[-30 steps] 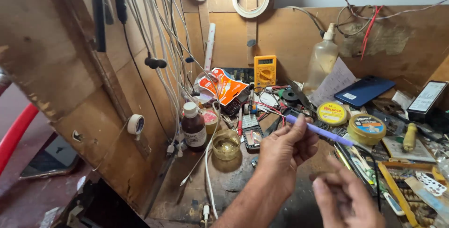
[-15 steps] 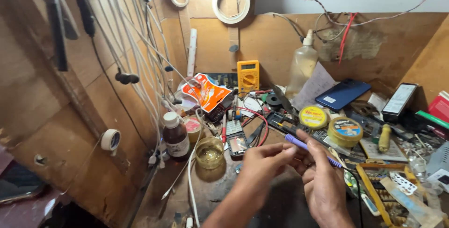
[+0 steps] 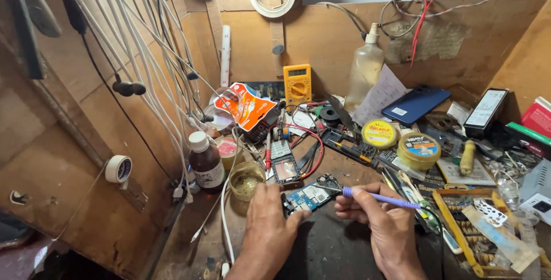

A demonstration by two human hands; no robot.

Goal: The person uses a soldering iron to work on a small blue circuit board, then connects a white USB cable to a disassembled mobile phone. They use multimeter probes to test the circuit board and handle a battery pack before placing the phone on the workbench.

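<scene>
My left hand (image 3: 270,214) pins the small blue circuit board (image 3: 307,198) flat while my right hand (image 3: 385,222) pinches the purple-handled soldering iron (image 3: 376,198), whose tip points left onto the board's upper right edge.

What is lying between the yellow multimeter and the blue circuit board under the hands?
In the head view, between yellow multimeter and blue circuit board lie red and black leads and a small opened phone.

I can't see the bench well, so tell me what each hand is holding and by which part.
The right hand holds a purple-handled tool by its handle. The left hand holds a blue circuit board by its near edge.
</scene>
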